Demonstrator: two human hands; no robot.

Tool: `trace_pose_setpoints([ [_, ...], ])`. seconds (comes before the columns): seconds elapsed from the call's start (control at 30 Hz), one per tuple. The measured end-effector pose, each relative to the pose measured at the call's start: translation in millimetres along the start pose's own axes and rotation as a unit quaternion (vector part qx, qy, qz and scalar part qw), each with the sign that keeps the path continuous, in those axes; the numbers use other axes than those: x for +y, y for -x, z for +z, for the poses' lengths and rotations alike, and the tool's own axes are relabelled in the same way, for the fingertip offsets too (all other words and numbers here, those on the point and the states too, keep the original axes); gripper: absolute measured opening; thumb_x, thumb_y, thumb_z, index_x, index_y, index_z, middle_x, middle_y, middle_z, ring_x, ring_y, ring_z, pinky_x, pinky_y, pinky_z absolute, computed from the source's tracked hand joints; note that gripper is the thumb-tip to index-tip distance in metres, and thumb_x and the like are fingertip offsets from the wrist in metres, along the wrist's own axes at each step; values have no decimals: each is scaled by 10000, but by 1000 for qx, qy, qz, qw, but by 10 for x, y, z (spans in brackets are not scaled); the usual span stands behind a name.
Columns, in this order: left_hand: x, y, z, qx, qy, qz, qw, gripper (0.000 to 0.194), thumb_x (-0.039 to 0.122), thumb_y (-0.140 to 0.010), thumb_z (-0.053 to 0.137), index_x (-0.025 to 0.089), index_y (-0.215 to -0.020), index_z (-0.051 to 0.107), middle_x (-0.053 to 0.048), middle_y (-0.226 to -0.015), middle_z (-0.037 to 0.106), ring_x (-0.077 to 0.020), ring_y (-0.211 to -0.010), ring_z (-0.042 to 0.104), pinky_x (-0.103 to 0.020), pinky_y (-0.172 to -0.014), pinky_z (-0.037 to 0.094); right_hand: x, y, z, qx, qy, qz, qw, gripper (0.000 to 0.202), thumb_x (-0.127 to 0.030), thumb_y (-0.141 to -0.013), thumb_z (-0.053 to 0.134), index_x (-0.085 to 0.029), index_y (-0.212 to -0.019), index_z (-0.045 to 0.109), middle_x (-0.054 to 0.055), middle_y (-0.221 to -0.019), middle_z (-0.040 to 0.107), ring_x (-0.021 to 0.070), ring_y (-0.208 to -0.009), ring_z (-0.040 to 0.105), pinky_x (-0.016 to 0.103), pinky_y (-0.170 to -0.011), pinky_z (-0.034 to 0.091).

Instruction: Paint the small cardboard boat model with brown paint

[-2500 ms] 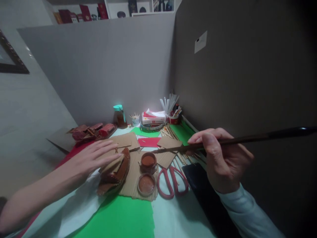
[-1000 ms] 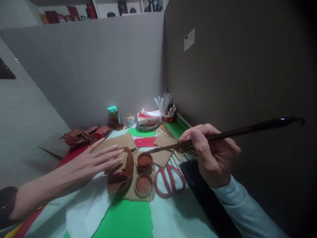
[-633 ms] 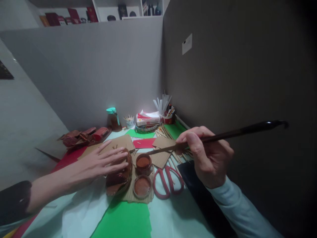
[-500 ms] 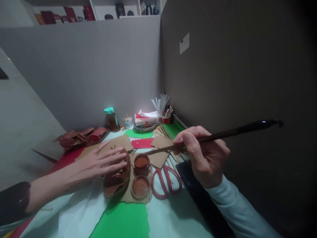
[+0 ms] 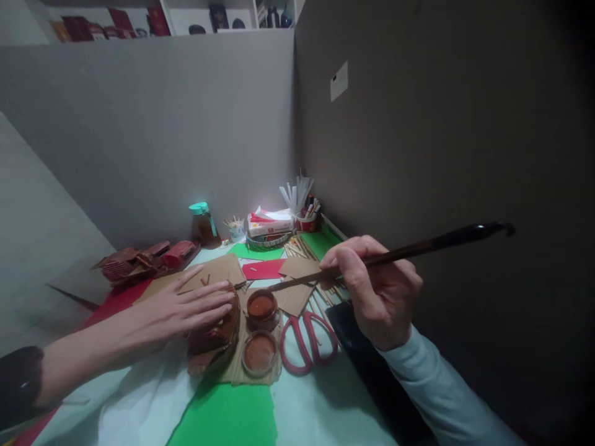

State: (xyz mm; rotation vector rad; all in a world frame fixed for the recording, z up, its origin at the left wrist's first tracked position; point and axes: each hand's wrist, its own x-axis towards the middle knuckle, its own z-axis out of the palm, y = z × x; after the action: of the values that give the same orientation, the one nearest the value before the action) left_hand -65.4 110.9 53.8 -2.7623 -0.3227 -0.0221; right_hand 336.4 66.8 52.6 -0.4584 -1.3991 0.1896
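My left hand (image 5: 190,310) lies with outstretched fingers across the top of a brown-painted cardboard model (image 5: 211,350), which is partly hidden beneath it. In my right hand (image 5: 379,297) is a long dark paintbrush (image 5: 434,241), pinched between thumb and fingers and slanting down to the left. Its tip end reaches the far rim of a small pot of reddish-brown paint (image 5: 263,305); the bristles are hard to make out. Just nearer stands a second brown paint pot (image 5: 260,352). Both pots rest on a piece of cardboard (image 5: 232,373), right of the model.
Red-handled scissors (image 5: 297,350) lie right of the pots, beside a dark flat object (image 5: 367,359). Thin wooden sticks (image 5: 300,248) and cardboard pieces (image 5: 295,296) lie behind. A bottle (image 5: 204,229), a tissue pack (image 5: 269,222) and another brown model (image 5: 144,260) stand at the back.
The whole view has shifted slightly, so things appear a little further left. Both hands keep nearly the same pose, and the brush stays at the farther pot's rim.
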Motion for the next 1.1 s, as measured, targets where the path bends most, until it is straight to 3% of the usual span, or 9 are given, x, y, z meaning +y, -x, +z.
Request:
trace_pose_setpoints([
  [0.2, 29, 71, -11, -8, -17, -7, 1000, 745, -55, -1105, 366, 150, -1819, 318, -142, -1893, 477, -207, -1849, 211, -552, -1514, -1, 4, -11, 14, -2, -1, -5, 1000, 259, -149, -1114, 692, -205, -871, 759, -51, -771, 742, 77, -590, 723, 198, -589, 576],
  [0.47, 92, 201, -97, -18, -35, -44, 998, 746, -62, -1099, 384, 181, -1804, 381, -78, -1877, 513, -139, -1830, 238, -436, -1506, -70, 13, 3, 7, -2, -4, -1, 1000, 250, -172, -1132, 702, -204, -891, 763, -52, -797, 744, 71, -590, 734, 182, -584, 584],
  [0.53, 96, 218, -84, -14, -32, -47, 998, 755, -68, -1090, 385, 186, -1801, 385, -82, -1879, 513, -151, -1831, 241, -454, -1512, -40, 13, 3, 7, -4, -3, 0, 1000, 252, -167, -1133, 698, -204, -892, 761, -52, -803, 745, 69, -591, 735, 178, -587, 588],
  [0.67, 74, 233, -78, -3, -17, -38, 999, 761, -39, -1079, 376, 193, -1803, 376, -106, -1872, 526, -193, -1827, 283, -531, -1521, 35, 4, 1, 5, -7, 4, 1, 1000, 251, -146, -1125, 688, -207, -893, 762, -57, -800, 747, 58, -586, 731, 160, -590, 583],
  [0.77, 57, 212, -134, -1, -12, -48, 999, 728, -4, -1111, 347, 201, -1809, 376, -89, -1858, 551, -176, -1832, 257, -503, -1512, -54, -10, -7, -6, -6, 9, 0, 1000, 248, -134, -1112, 686, -208, -886, 759, -60, -791, 751, 53, -584, 727, 147, -587, 573],
  [0.9, 55, 163, -225, -22, 6, -59, 998, 677, 67, -1183, 278, 246, -1833, 334, -49, -1848, 569, -172, -1834, 242, -504, -1514, -59, -22, -18, -22, -13, 16, 2, 1000, 243, -132, -1112, 688, -207, -894, 766, -53, -791, 754, 59, -590, 731, 148, -591, 579],
  [1.1, 44, 109, -191, -6, 13, -51, 999, 604, 180, -1231, 287, 278, -1819, 388, -39, -1787, 643, -140, -1780, 382, -414, -1510, -62, -12, -11, -16, -12, 18, 1, 1000, 259, -161, -1139, 695, -213, -899, 776, -35, -798, 765, 83, -594, 726, 184, -575, 587],
])
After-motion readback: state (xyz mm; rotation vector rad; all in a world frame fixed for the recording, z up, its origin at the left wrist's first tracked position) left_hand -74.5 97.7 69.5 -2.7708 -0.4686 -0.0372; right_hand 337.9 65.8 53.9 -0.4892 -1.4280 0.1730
